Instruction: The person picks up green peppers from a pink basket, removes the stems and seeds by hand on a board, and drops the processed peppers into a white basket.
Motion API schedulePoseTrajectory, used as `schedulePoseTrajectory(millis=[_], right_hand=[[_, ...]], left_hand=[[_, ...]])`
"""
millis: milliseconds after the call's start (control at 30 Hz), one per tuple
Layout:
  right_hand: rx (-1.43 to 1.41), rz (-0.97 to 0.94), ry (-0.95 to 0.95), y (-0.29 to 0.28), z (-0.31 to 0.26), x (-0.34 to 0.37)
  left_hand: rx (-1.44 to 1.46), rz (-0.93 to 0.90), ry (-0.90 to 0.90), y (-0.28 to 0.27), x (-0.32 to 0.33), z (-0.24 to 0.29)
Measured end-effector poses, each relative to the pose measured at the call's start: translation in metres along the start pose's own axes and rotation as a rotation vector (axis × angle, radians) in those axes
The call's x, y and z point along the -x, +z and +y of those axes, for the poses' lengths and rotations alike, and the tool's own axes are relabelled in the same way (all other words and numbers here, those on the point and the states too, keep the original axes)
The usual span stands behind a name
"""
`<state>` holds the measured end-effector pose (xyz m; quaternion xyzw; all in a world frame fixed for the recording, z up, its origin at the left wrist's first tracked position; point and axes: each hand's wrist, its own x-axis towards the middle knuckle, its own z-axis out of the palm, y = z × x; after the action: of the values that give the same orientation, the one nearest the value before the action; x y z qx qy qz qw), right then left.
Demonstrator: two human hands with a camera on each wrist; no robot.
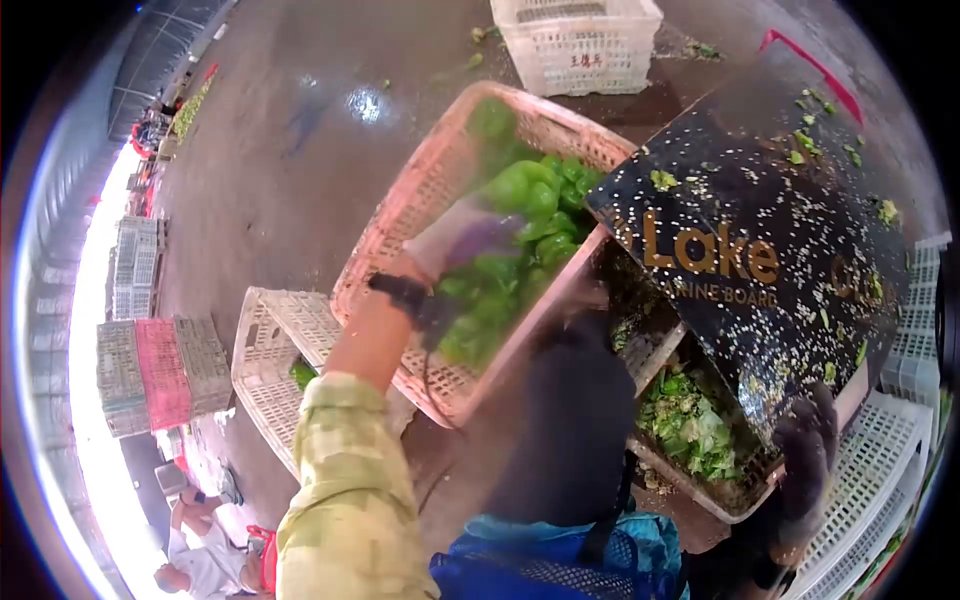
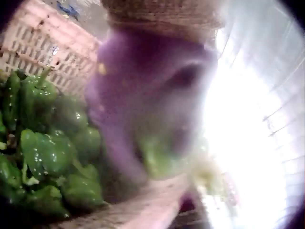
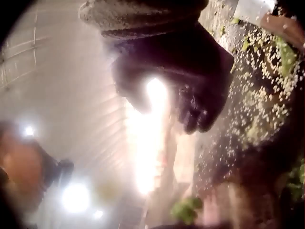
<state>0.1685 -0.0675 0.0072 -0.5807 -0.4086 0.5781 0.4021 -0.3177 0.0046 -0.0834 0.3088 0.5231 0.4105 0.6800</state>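
Observation:
In the head view my left hand (image 1: 465,240), in a pale and purple glove and blurred by motion, is over the pink crate (image 1: 385,225) of green bell peppers (image 1: 485,290). The left wrist view shows the purple-gloved fingers curled about a bright green pepper (image 2: 162,157), partly hidden by the glove. My right hand (image 1: 808,440), in a dark glove, is at the lower corner of the black board (image 1: 730,190) strewn with pale seeds. Its fingers (image 3: 198,117) are curled beside the board's pale edge; glare next to them hides what they may hold.
Below the board stands a bin (image 1: 650,460) with green scraps (image 1: 690,425). White crates stand at the back (image 1: 585,55), at the left (image 1: 285,350) and stacked at the right (image 1: 865,490). A seated person (image 1: 215,555) is at the lower left.

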Motion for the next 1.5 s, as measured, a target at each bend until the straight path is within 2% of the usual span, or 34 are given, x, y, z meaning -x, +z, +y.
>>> schedulePoseTrajectory(millis=[33,67,100,133,200,233,267,333,367,400,467,500,600,667,700,767,833,867,933,1000,1033,1133,1167,1267,1300,1333,1367,1400,1433,1500], right_hand=[[0.032,-0.076,-0.002,0.014,-0.008,0.004],[-0.073,-0.155,0.016,0.024,-0.013,0.010],[-0.122,-0.328,-0.010,0.027,-0.011,0.004],[-0.143,-0.343,0.035,0.036,-0.016,0.007],[-0.169,-0.498,-0.085,0.043,-0.019,0.004],[-0.215,-0.504,-0.100,0.046,-0.031,0.010],[-0.270,-0.481,-0.125,0.046,-0.041,0.017],[-0.535,-0.590,-0.209,0.039,-0.051,0.028],[-0.613,-0.585,-0.102,0.031,-0.056,0.036],[-0.697,-0.579,0.007,0.021,-0.056,0.045],[-0.650,-0.492,0.000,-0.007,-0.038,0.053],[-0.673,-0.473,-0.045,-0.018,-0.031,0.057],[-0.662,-0.395,-0.113,-0.037,-0.005,0.062],[-0.630,-0.331,-0.156,-0.043,0.005,0.067],[-0.591,-0.293,-0.169,-0.044,0.010,0.068],[-0.516,-0.222,-0.196,-0.044,0.019,0.068],[-0.540,-0.236,-0.138,-0.044,0.014,0.073],[-0.546,-0.244,-0.112,-0.045,0.012,0.074],[-0.687,-0.436,-0.229,-0.056,0.020,0.072],[-0.719,-0.565,-0.156,-0.064,0.025,0.069],[-0.565,-0.595,-0.128,-0.069,0.022,0.067],[-0.369,-0.639,-0.125,-0.072,0.007,0.070],[-0.229,-0.607,-0.087,-0.074,-0.002,0.074],[0.096,-0.562,-0.184,-0.070,0.000,0.075],[0.072,-0.501,-0.138,-0.068,0.005,0.074],[-0.102,-0.399,-0.093,-0.059,0.008,0.077],[-0.170,-0.353,-0.067,-0.056,0.018,0.074],[-0.234,-0.308,-0.047,-0.052,0.022,0.072],[-0.212,-0.229,-0.117,-0.047,0.024,0.075],[-0.039,-0.224,-0.066,-0.051,0.026,0.070]], left_hand=[[0.119,-0.113,-0.043,0.013,0.013,0.014],[0.233,-0.235,-0.088,0.027,0.022,0.027],[0.343,-0.365,-0.141,0.044,0.029,0.038],[0.398,-0.444,-0.144,0.068,0.037,0.047],[0.507,-0.613,-0.177,0.117,0.048,0.058],[0.486,-0.758,-0.203,0.139,0.047,0.057],[0.520,-0.782,-0.306,0.169,0.053,0.057],[0.581,-1.079,-0.393,0.222,0.055,0.041],[0.559,-1.119,-0.444,0.244,0.052,0.024],[0.600,-1.231,-0.463,0.269,0.053,0.011],[0.446,-1.083,-0.464,0.309,0.073,0.005],[0.435,-0.998,-0.391,0.322,0.080,-0.001],[0.496,-0.983,-0.471,0.345,0.082,-0.038],[0.403,-0.947,-0.291,0.356,0.097,-0.049],[0.359,-0.846,-0.241,0.365,0.106,-0.047],[0.349,-0.754,-0.239,0.373,0.112,-0.049],[0.328,-0.685,-0.250,0.377,0.111,-0.051],[0.246,-0.712,-0.219,0.375,0.113,-0.047],[0.082,-0.763,-0.172,0.372,0.120,-0.036],[-0.049,-0.864,-0.213,0.365,0.118,-0.035],[-0.091,-0.890,-0.230,0.363,0.116,-0.037],[-0.125,-0.910,-0.300,0.357,0.114,-0.038],[-0.145,-0.896,-0.317,0.352,0.111,-0.042],[-0.084,-0.848,-0.291,0.350,0.113,-0.048],[-0.045,-0.807,-0.267,0.351,0.112,-0.050],[-0.005,-0.765,-0.241,0.352,0.111,-0.052],[-0.035,-0.643,-0.227,0.356,0.111,-0.051],[-0.015,-0.622,-0.198,0.355,0.107,-0.056],[0.002,-0.602,-0.166,0.352,0.100,-0.063],[0.001,-0.546,-0.137,0.350,0.099,-0.068]])
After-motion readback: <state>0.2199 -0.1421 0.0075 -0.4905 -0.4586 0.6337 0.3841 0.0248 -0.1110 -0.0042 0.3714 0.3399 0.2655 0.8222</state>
